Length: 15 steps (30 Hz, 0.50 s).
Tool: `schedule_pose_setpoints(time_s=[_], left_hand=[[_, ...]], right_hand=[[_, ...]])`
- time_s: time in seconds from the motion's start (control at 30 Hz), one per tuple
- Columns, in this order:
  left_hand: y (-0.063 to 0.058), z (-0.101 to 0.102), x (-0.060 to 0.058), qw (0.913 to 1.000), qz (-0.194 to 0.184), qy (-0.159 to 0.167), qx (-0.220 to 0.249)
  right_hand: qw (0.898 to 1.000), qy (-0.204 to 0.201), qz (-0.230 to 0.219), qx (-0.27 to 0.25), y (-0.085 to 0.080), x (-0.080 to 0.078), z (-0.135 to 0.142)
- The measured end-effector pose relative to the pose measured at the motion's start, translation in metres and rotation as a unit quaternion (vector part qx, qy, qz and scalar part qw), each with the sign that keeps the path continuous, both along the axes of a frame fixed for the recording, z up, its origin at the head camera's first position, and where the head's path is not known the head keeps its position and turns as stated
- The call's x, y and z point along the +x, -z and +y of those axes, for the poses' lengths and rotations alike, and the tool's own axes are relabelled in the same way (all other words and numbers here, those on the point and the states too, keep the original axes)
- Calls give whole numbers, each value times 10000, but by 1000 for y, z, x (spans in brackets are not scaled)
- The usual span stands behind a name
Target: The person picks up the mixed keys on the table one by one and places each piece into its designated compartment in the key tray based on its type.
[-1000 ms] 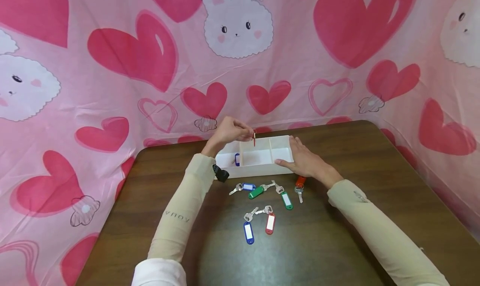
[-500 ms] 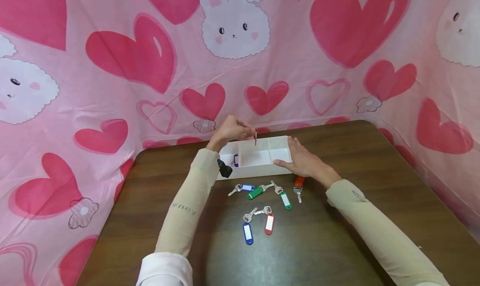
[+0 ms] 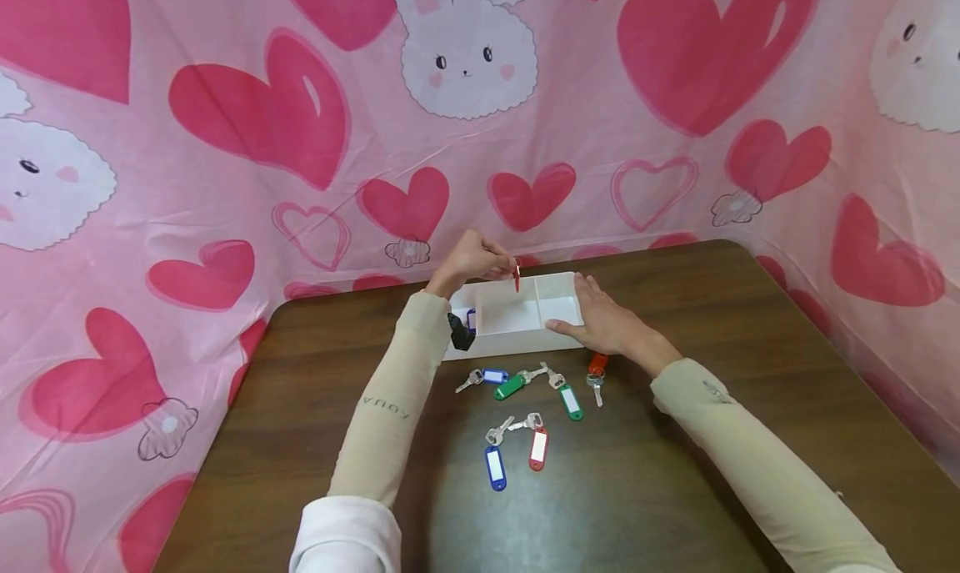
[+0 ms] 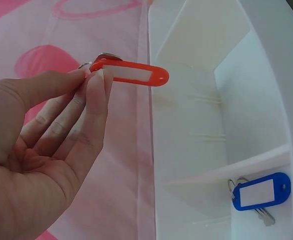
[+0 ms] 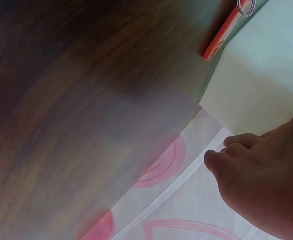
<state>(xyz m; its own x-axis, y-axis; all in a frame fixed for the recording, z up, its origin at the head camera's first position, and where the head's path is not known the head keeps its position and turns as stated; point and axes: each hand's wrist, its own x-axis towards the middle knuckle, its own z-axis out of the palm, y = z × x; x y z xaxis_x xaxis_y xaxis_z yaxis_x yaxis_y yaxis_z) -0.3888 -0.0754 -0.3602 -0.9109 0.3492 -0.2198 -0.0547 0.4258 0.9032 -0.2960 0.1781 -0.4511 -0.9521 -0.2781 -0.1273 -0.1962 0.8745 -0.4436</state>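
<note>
My left hand [image 3: 474, 260] pinches a red key tag [image 4: 131, 73] between thumb and index finger, above the middle compartment of a white divided box [image 3: 517, 341]. A metal ring and part of a key show behind the tag in the left wrist view. In the box's left compartment lies a blue key tag [image 4: 259, 191] with its key. At the box's right end, my right hand [image 3: 611, 321] holds the side, thumb over the front rim and fingers along the end wall. Just below that hand lies an orange-red key tag [image 3: 597, 364] with a key.
In front of the box on the wooden table [image 3: 637, 490] lie two blue tags, one nearer the box [image 3: 494, 376], two green tags, including a left one [image 3: 510, 387], and a red tag [image 3: 538, 448], each with a key. A pink heart-print cloth [image 3: 315, 256] hangs behind.
My left hand has shifted slightly to the right over the box, still pinching the red key tag. My right hand stays at the box's right end.
</note>
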Motion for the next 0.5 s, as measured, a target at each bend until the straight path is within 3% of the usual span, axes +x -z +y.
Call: schedule_pose_setpoints(time_s=[0.2, 0.5], left_hand=[[2, -1, -3, 9997, -144, -141, 105], [4, 0, -4, 9995, -215, 133, -196]], right_hand=[[10000, 6, -10, 26, -1, -1, -1], [10000, 14, -18, 12, -2, 0, -1]])
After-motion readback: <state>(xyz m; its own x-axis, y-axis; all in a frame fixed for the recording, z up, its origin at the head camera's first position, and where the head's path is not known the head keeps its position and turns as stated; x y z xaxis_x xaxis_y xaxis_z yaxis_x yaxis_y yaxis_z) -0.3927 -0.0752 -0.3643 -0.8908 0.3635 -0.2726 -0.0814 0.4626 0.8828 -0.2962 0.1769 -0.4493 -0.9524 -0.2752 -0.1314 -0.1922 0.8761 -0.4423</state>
